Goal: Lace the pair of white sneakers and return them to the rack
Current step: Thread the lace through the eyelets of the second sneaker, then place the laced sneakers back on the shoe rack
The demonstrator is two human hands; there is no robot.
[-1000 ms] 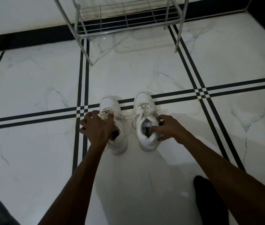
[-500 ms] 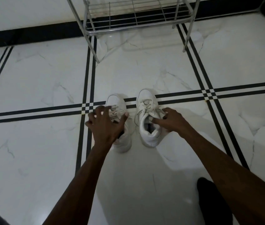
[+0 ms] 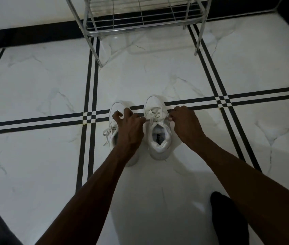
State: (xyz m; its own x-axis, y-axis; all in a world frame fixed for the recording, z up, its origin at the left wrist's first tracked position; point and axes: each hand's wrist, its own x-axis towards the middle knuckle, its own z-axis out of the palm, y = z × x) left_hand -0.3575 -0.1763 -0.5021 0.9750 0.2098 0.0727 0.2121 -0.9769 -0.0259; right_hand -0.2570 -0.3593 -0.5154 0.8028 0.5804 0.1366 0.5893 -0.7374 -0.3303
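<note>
Both our hands have left the shoe collars since a sec ago and gone forward to the laces of the right sneaker (image 3: 158,128). Nearest us, a dark foot (image 3: 228,218) sits on the marble floor (image 3: 34,156) at lower right, w/ a bit of dark cloth at lower left; our forearms reach out from there. Left hand (image 3: 131,126) lies across the left sneaker (image 3: 113,131), hiding most of it, fingers pinched shut on one lace end; right hand (image 3: 184,124) is closed on the other end just beside the shoe's outer edge. We're pulling the two ends apart, prob. to snug the crossings before tying, so the lace (image 3: 153,117) runs taut between the fists. Both sneakers stand upright side by side, toes pointing away, heels toward us, which keeps tongue and eyelets facing up for easy work. Left shoe's lace (image 3: 108,132) spills loose onto the floor, so that one looks undone yet. Farther off, past the black tile stripes, the wire rack (image 3: 140,20) stands vs. the wall, its bottom shelf bare and well apart from the shoes; we judge returning them comes last.
</note>
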